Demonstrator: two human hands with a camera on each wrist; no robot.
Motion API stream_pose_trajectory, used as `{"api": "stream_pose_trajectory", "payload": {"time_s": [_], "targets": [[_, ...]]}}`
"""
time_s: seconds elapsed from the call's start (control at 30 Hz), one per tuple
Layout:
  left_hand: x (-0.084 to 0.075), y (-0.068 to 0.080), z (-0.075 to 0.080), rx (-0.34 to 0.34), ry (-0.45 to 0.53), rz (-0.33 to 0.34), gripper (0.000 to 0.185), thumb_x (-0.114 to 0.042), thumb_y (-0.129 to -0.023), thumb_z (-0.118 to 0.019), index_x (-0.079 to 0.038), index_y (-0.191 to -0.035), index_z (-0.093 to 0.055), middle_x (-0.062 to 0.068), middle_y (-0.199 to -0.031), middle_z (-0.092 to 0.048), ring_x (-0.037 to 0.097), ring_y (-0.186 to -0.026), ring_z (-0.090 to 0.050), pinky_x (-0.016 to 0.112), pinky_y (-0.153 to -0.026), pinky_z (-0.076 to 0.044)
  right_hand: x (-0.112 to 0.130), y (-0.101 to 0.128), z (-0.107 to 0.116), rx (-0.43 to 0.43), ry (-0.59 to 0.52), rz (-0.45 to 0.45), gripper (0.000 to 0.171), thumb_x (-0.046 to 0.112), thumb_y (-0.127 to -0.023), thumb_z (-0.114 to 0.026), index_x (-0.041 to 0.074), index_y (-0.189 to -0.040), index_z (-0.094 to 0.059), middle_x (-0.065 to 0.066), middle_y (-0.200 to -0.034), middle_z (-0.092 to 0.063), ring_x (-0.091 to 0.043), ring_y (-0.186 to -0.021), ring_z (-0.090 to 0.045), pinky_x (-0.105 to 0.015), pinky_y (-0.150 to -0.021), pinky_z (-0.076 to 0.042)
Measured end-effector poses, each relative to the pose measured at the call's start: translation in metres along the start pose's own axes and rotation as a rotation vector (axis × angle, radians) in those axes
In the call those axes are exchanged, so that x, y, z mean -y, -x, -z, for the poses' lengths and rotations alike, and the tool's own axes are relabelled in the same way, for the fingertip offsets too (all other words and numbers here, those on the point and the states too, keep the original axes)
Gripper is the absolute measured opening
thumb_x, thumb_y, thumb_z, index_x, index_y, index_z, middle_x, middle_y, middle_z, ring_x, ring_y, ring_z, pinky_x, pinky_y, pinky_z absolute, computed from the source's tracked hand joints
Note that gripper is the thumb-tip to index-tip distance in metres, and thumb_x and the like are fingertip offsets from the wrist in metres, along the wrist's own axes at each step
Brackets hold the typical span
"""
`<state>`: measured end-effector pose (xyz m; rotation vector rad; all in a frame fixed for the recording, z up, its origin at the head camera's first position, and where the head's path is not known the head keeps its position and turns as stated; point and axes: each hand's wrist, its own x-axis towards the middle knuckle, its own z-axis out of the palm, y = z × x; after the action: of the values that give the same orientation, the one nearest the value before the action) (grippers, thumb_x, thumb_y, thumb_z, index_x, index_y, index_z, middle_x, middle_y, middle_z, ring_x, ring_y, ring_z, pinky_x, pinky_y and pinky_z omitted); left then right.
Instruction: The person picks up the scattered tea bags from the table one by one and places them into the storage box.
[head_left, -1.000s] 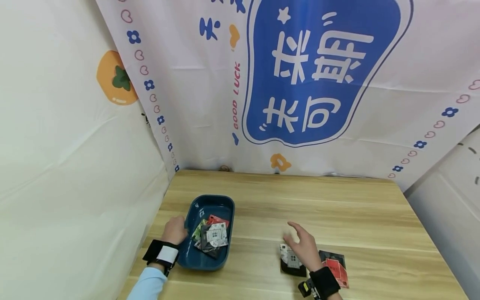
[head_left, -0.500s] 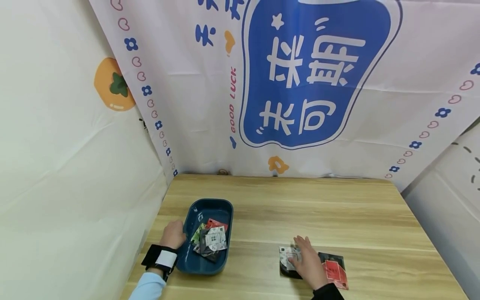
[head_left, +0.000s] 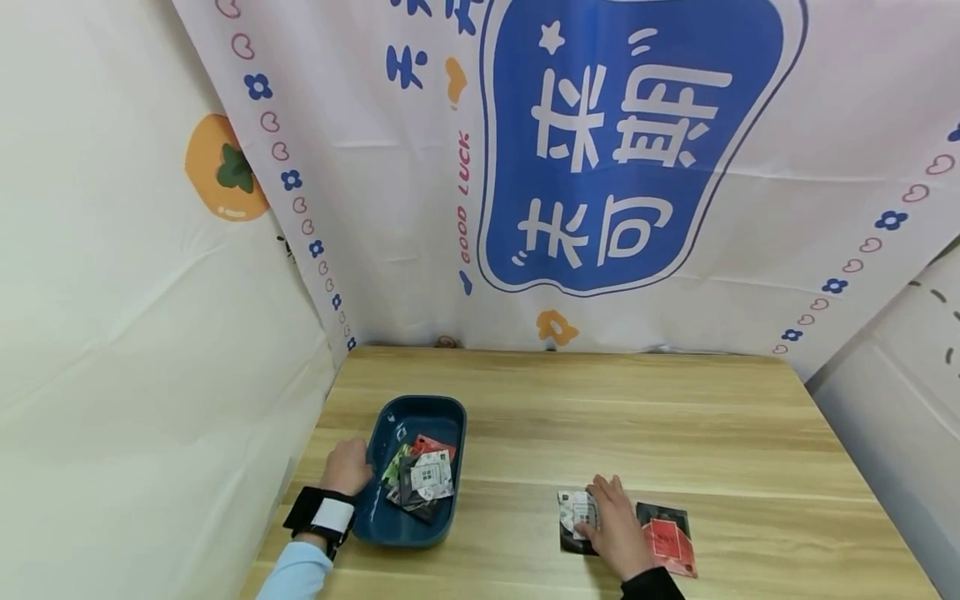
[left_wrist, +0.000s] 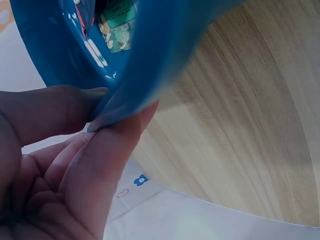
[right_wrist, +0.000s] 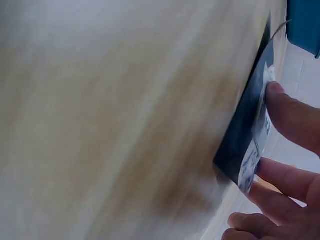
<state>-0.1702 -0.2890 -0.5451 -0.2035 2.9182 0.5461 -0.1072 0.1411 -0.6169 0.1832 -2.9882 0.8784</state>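
A dark blue tray (head_left: 457,500) stands at the left of the table, with several flat sachets (head_left: 430,475) heaped in it: white, black, green and red. My left hand (head_left: 347,468) pinches the tray's left rim between thumb and fingers; the left wrist view shows the rim (left_wrist: 145,65) up close. On the table at centre right lies a black-and-white sachet (head_left: 573,508). My right hand (head_left: 621,533) is on it, thumb and fingertips at its edges, and partly covers it. In the right wrist view, the sachet (right_wrist: 245,120) appears slightly bent. Right of that hand lies a black-and-red sachet (head_left: 667,540).
The wooden table (head_left: 510,400) meets a printed white cloth (head_left: 420,250) at its back edge. Pale cloth walls (head_left: 135,350) enclose the left and right sides.
My right hand has come down onto the black-and-white sachet, and its thumb and fingers have drawn together on it. The left hand keeps its place on the tray rim.
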Motion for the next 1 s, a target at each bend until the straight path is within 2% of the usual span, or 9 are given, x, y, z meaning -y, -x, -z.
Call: {"api": "stream_pose_trajectory", "payload": {"time_s": [0.33,0.53,0.6,0.67,0.73,0.8,0.87,1.0], "targets": [[-0.0001,0.0009,-0.0008,-0.019,0.000,-0.016,0.004,0.005,-0.080,-0.064,0.004,-0.080,-0.060,0.012,-0.069,-0.057,0.023,-0.061,-0.052,0.035,-0.055,-0.042,-0.0027,-0.0037,-0.0012,0.015,-0.019,-0.013,0.055,0.011,-0.069,-0.089,-0.005,-0.115,-0.064,-0.030,-0.133,-0.057,-0.053,-0.135,-0.041,-0.061,-0.105,-0.038],[-0.0005,0.0025,-0.0019,-0.017,-0.002,0.002,0.004,0.005,-0.080,-0.063,0.004,-0.080,-0.060,0.011,-0.069,-0.056,0.023,-0.061,-0.051,0.034,-0.055,-0.042,-0.0036,-0.0048,-0.0033,0.004,-0.055,-0.010,0.050,0.008,-0.067,-0.089,0.000,-0.109,-0.062,-0.027,-0.128,-0.060,-0.050,-0.134,-0.044,-0.060,-0.102,-0.042],[-0.0012,0.0019,-0.0021,-0.025,0.000,-0.002,0.003,0.005,-0.080,-0.063,0.004,-0.079,-0.060,0.011,-0.069,-0.057,0.023,-0.061,-0.052,0.034,-0.055,-0.042,-0.0034,-0.0058,-0.0027,-0.006,-0.059,-0.018,0.048,0.008,-0.067,-0.090,0.004,-0.105,-0.060,-0.023,-0.118,-0.064,-0.045,-0.122,-0.055,-0.056,-0.094,-0.048],[-0.0024,0.0023,-0.0016,-0.029,-0.001,-0.004,0.004,0.005,-0.079,-0.063,0.003,-0.078,-0.060,0.011,-0.068,-0.056,0.023,-0.060,-0.051,0.034,-0.054,-0.042,-0.0030,-0.0069,-0.0012,-0.006,-0.058,-0.033,0.047,0.009,-0.067,-0.089,0.007,-0.101,-0.058,-0.016,-0.105,-0.066,-0.034,-0.103,-0.064,-0.048,-0.081,-0.053],[-0.0030,0.0020,-0.0014,-0.033,-0.002,-0.007,0.004,0.006,-0.079,-0.063,0.003,-0.078,-0.060,0.010,-0.068,-0.056,0.022,-0.060,-0.051,0.034,-0.054,-0.041,-0.0025,-0.0079,0.0009,-0.002,-0.053,-0.049,0.047,0.010,-0.067,-0.089,0.009,-0.100,-0.056,-0.008,-0.093,-0.065,-0.021,-0.083,-0.061,-0.038,-0.067,-0.050],[-0.0037,0.0013,-0.0009,-0.031,-0.002,-0.005,0.005,0.006,-0.079,-0.063,0.003,-0.077,-0.060,0.010,-0.067,-0.056,0.022,-0.059,-0.051,0.034,-0.054,-0.041,-0.0021,-0.0088,0.0033,0.001,-0.053,-0.055,0.046,0.011,-0.068,-0.089,0.011,-0.099,-0.055,-0.004,-0.084,-0.065,-0.014,-0.070,-0.055,-0.032,-0.061,-0.044],[-0.0027,0.0018,-0.0019,-0.027,0.002,0.004,0.005,0.006,-0.080,-0.063,0.003,-0.077,-0.060,0.010,-0.067,-0.055,0.022,-0.059,-0.051,0.034,-0.054,-0.041,-0.0018,-0.0083,0.0046,-0.005,-0.046,-0.048,0.044,0.013,-0.068,-0.089,0.011,-0.100,-0.059,-0.003,-0.080,-0.067,-0.012,-0.065,-0.055,-0.031,-0.059,-0.043],[-0.0012,0.0008,-0.0036,-0.015,0.013,0.023,0.005,0.005,-0.081,-0.063,0.002,-0.078,-0.060,0.010,-0.067,-0.055,0.022,-0.059,-0.051,0.033,-0.054,-0.041,-0.0023,-0.0087,0.0062,-0.020,-0.052,-0.053,0.038,0.015,-0.069,-0.089,0.009,-0.102,-0.070,-0.006,-0.085,-0.073,-0.016,-0.069,-0.062,-0.036,-0.064,-0.048]]}}
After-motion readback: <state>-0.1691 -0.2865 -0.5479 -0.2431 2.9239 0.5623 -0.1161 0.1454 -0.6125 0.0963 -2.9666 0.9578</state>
